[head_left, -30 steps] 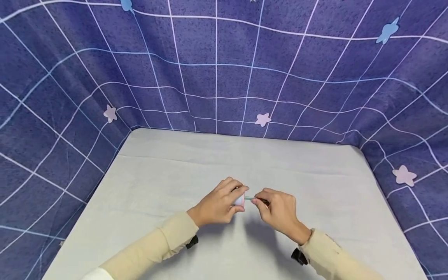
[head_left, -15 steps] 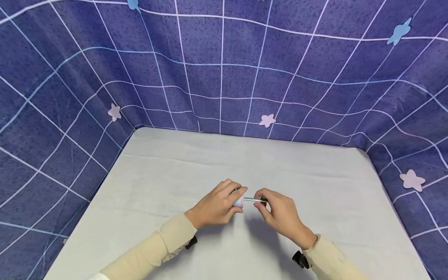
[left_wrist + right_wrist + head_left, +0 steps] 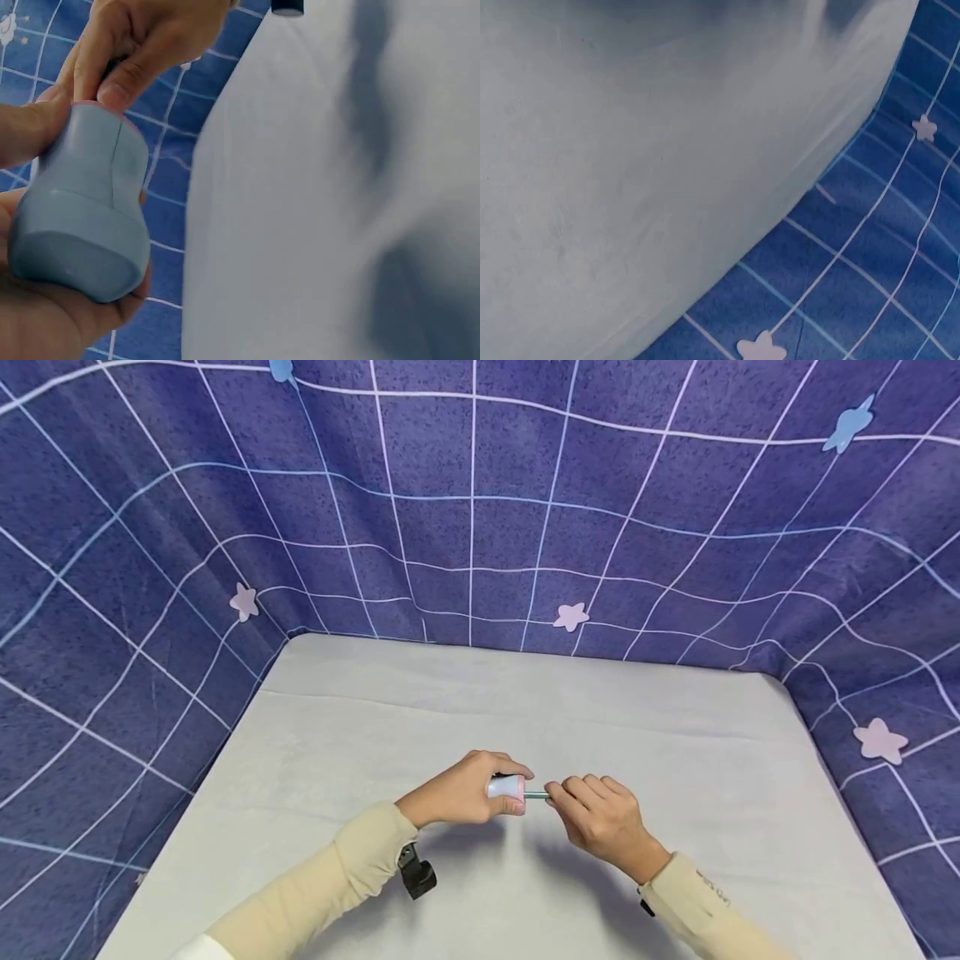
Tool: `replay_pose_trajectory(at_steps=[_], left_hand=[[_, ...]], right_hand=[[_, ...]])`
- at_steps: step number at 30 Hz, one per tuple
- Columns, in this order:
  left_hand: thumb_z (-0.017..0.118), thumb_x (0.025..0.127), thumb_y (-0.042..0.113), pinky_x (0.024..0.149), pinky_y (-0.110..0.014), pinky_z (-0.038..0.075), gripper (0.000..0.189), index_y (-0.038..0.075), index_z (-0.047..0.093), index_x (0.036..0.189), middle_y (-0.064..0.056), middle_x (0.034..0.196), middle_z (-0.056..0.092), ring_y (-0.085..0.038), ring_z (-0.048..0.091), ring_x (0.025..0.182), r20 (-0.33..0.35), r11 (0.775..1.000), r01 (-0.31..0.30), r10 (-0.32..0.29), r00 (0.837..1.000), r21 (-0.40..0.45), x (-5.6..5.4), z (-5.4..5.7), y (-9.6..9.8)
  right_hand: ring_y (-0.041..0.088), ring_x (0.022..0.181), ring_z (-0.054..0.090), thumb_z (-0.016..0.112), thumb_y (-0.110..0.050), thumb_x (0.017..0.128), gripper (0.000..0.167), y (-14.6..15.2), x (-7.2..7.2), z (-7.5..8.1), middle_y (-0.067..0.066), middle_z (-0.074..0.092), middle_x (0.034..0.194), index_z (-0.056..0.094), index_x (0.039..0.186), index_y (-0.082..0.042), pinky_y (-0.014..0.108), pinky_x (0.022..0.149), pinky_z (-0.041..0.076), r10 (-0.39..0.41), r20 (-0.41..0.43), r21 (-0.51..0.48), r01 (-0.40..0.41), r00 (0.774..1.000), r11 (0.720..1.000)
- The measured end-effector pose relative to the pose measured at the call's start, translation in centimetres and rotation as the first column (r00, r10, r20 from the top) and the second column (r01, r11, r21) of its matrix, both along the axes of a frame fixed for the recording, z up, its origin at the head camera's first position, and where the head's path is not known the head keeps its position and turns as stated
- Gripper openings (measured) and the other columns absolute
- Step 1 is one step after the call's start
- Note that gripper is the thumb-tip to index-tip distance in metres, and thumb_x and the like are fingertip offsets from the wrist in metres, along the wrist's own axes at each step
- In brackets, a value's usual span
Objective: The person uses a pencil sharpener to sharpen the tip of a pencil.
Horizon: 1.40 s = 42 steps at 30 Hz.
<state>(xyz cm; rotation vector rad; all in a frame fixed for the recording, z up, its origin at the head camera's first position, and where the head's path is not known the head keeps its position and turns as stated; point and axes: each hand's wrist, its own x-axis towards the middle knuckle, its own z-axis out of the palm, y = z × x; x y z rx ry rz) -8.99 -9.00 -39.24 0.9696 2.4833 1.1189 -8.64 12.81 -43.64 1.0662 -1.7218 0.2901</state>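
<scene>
My left hand [image 3: 467, 791] grips the light blue handle [image 3: 504, 787] of what looks like a screwdriver, held above the table. A pink rim circles the handle's right end. From it a thin greenish shaft [image 3: 536, 795] runs to my right hand [image 3: 600, 817], whose curled fingers pinch it and hide its far end. In the left wrist view the waisted handle [image 3: 94, 202] shows its rounded butt and a fine seam, with left-hand fingers around it. The right hand [image 3: 154, 41] is at the handle's far end there. Neither hand appears in the right wrist view.
A white cloth-covered table [image 3: 420, 693] lies below, with shadows of both arms on it. A blue-violet curtain [image 3: 435, 527] with pale grid lines and stars hangs around its back and sides. Black wrist camera mounts [image 3: 417, 873] hang under the sleeves.
The left hand has turned, showing more of the handle. The right hand has rolled over, its fingers now covering the dark piece at the shaft's end, and less shaft shows than half a second ago.
</scene>
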Motion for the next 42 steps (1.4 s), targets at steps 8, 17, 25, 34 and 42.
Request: replay_pose_trajectory(at_steps=[8, 17, 25, 34, 42], left_hand=[[0.073, 0.082, 0.024, 0.088, -0.029, 0.047, 0.046, 0.001, 0.062, 0.121, -0.006, 0.108, 0.062, -0.017, 0.055, 0.101, -0.439, 0.999, 0.001, -0.019, 0.898, -0.04, 0.4, -1.9, 0.9], [0.077, 0.075, 0.032, 0.081, -0.029, 0.047, 0.052, 0.003, 0.061, 0.116, -0.005, 0.104, 0.061, -0.018, 0.055, 0.093, -0.85, 0.983, 0.001, -0.16, 0.502, -0.184, 0.0, -4.0, 0.9], [0.072, 0.081, 0.032, 0.081, -0.03, 0.047, 0.051, 0.0, 0.059, 0.118, -0.007, 0.105, 0.06, -0.019, 0.055, 0.094, -0.836, 0.986, -0.042, -0.112, 0.537, -0.159, -0.8, -3.6, -0.4], [0.076, 0.079, 0.02, 0.087, -0.03, 0.049, 0.049, 0.001, 0.062, 0.122, -0.006, 0.107, 0.063, -0.016, 0.055, 0.097, -0.445, 0.998, -0.068, 0.06, 0.894, -0.003, -0.8, -2.0, -0.9], [0.071, 0.085, 0.017, 0.082, -0.029, 0.05, 0.037, 0.001, 0.065, 0.118, -0.007, 0.102, 0.069, -0.013, 0.061, 0.09, 0.021, 0.996, 0.04, -0.042, 0.999, 0.075, -1.3, -0.5, -1.4]], right_hand=[[0.0, 0.043, 0.038, 0.068, -0.019, 0.085, 0.013, -0.2, 1.8, 1.8, -0.01, 0.057, 0.06, 0.075, 0.074, -0.016, 0.014, 0.039, 0.029, -0.1, 0.74, -0.011, 0.16, 0.665, 0.987], [0.008, 0.055, 0.035, 0.054, -0.004, 0.087, 0.022, 0.6, 0.2, 3.5, -0.004, 0.047, 0.056, 0.073, 0.086, 0.007, 0.023, 0.056, 0.032, 0.136, 0.938, -0.101, 0.124, -0.318, 0.987], [0.002, 0.055, 0.041, 0.069, -0.014, 0.086, 0.016, -0.1, 0.4, 2.3, -0.005, 0.056, 0.075, 0.062, 0.1, -0.011, 0.02, 0.051, 0.036, -0.03, 0.978, 0.017, 0.068, 0.207, 0.998], [0.012, 0.059, 0.053, 0.058, -0.013, 0.092, 0.007, -0.1, 0.3, 0.7, -0.001, 0.06, 0.076, 0.062, 0.094, -0.008, 0.024, 0.05, 0.038, -0.165, 0.398, 0.131, 0.122, 0.902, 0.984], [0.011, 0.051, 0.039, 0.043, -0.013, 0.1, 0.025, 0.4, 0.0, 0.3, -0.002, 0.048, 0.067, 0.064, 0.089, -0.011, 0.021, 0.046, 0.028, -0.136, 0.084, 0.154, 0.122, 0.987, 0.98]])
